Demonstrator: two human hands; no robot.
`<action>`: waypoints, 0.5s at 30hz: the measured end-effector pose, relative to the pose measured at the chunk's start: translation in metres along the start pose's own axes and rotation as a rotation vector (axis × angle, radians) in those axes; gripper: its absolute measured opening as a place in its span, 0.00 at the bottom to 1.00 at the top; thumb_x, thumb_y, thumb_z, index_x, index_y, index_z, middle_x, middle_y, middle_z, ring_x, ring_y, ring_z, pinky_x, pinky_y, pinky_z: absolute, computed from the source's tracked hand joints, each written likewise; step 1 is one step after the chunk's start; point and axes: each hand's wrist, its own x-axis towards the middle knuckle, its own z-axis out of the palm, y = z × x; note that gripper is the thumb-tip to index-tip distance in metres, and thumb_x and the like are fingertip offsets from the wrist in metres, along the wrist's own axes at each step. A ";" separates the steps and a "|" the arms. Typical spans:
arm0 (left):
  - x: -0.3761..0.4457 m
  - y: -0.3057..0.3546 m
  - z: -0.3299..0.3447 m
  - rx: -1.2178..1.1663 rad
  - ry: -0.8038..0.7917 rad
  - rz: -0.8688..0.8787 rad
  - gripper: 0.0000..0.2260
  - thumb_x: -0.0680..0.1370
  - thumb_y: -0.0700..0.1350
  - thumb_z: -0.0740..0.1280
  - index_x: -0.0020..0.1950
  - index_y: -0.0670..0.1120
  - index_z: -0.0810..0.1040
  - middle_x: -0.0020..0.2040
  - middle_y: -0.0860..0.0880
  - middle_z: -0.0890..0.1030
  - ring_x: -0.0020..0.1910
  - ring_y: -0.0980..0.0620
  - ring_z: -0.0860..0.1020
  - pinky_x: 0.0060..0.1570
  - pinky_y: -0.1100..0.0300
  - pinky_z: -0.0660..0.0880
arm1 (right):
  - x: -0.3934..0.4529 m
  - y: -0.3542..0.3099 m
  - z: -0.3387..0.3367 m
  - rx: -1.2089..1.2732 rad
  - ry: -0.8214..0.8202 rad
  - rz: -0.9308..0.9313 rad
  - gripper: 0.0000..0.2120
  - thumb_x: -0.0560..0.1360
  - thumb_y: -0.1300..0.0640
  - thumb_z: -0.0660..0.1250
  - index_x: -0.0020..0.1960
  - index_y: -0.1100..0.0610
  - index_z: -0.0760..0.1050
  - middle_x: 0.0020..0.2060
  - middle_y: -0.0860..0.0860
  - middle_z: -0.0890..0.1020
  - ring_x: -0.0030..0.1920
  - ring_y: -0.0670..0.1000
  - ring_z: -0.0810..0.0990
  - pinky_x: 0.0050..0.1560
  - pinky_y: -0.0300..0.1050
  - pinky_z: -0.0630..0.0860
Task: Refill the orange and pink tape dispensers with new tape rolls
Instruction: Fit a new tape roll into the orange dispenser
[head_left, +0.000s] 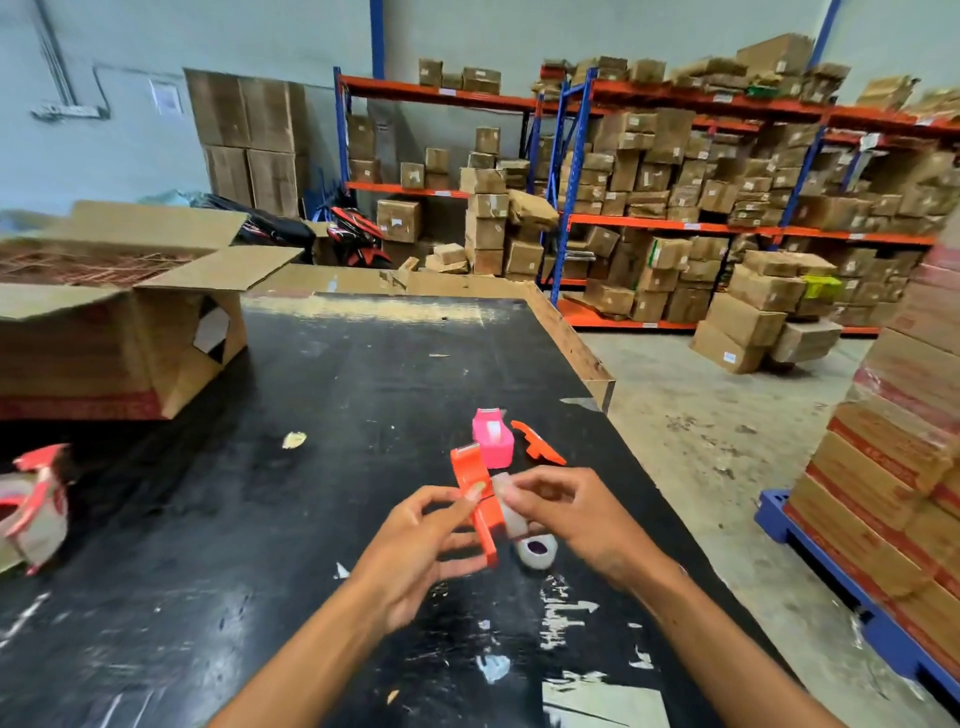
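Note:
My left hand (423, 545) grips the orange tape dispenser (475, 499) above the black table, thumb and fingers around its body. My right hand (563, 512) pinches a clear tape roll (506, 506) pressed against the dispenser's right side. A second clear tape roll (537, 552) lies flat on the table just below my right hand. The pink tape dispenser (492, 439) stands on the table behind the orange one, with a roll visible inside it. A loose orange dispenser piece (537, 444) lies to the right of the pink one.
A large open cardboard box (119, 332) sits at the table's far left. A red and white tape gun (34, 506) lies at the left edge. The table's right edge (597, 374) drops to a concrete floor; stacked cartons on a blue pallet (893, 499) stand at right.

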 end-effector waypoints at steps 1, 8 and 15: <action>0.000 0.001 0.001 0.004 -0.021 0.001 0.23 0.66 0.51 0.74 0.55 0.41 0.74 0.46 0.41 0.86 0.46 0.42 0.84 0.40 0.52 0.83 | -0.002 -0.001 -0.001 0.008 -0.014 0.001 0.11 0.74 0.57 0.69 0.53 0.61 0.82 0.47 0.59 0.86 0.43 0.47 0.84 0.43 0.37 0.81; 0.012 -0.001 0.017 -0.031 -0.107 -0.009 0.24 0.70 0.51 0.72 0.59 0.38 0.73 0.50 0.36 0.85 0.51 0.39 0.84 0.41 0.53 0.83 | -0.005 0.001 -0.005 0.072 0.049 -0.057 0.13 0.70 0.48 0.70 0.49 0.54 0.84 0.44 0.51 0.87 0.45 0.50 0.85 0.43 0.40 0.82; 0.042 -0.003 0.025 -0.037 -0.116 0.019 0.23 0.66 0.54 0.74 0.55 0.42 0.79 0.49 0.38 0.86 0.47 0.43 0.85 0.42 0.53 0.82 | 0.011 0.010 -0.018 0.035 0.217 -0.139 0.13 0.66 0.43 0.71 0.37 0.53 0.82 0.33 0.46 0.85 0.35 0.40 0.80 0.37 0.30 0.74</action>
